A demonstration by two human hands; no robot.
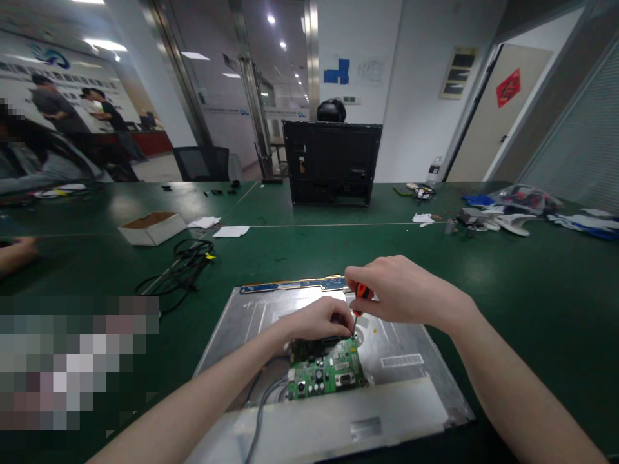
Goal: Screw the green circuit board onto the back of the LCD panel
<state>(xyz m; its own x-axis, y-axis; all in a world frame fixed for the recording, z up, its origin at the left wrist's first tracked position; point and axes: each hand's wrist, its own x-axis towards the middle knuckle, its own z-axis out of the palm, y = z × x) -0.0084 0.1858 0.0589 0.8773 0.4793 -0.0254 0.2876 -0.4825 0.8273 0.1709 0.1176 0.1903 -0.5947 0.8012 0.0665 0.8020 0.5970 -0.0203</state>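
My right hand (387,287) is closed round the red and black handle of a screwdriver (363,293). Its shaft points down at the upper right corner of a green circuit board (326,370). Close beside the tip, my left hand (324,319) has its fingers bent together at the board's upper edge; what they pinch, if anything, is hidden. The board lies on the silver metal back of a display panel (401,393), and a grey cable (261,412) runs from its left side. A narrow blue circuit strip (290,285) lines the panel's far edge.
A black cable bundle (186,264) and an open white box (152,229) lie to the left on the green table (300,248). A black monitor (333,161) stands upright at the far side. Tools and plastic bags (525,198) are at right. Another person's hand (19,253) rests at the left edge.
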